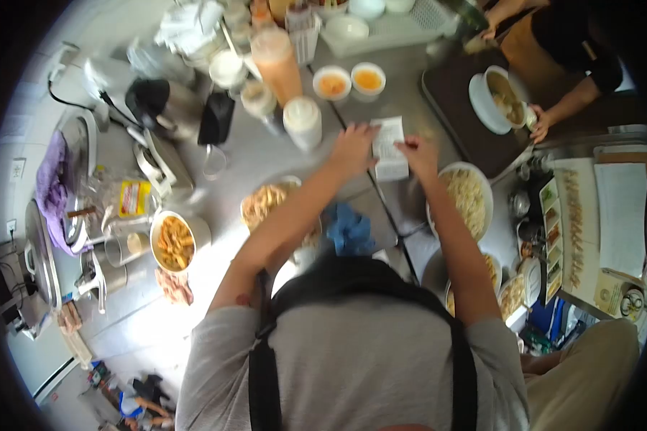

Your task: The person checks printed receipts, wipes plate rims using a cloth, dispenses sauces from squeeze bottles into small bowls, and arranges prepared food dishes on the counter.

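Observation:
A white printed paper slip (390,133), like a receipt, lies over the steel counter in front of me. My left hand (353,149) is at its left edge, fingers bent against the paper. From the right side, my right hand (419,156) pinches the slip's edge between thumb and fingers. Just beyond my left hand stands a white-topped container (303,122). Two small white bowls of orange food, a left bowl (331,84) and a right bowl (368,79), sit farther back. A crumpled blue cloth or glove (349,228) rests between my forearms.
At right, a co-worker's hand (540,123) holds a white pot (487,108) over a dark tray (438,90). A large bowl of pale food (467,202) is beside my right forearm. Left stands a tub of cut food (175,241); a tall orange-filled container (276,68) is behind.

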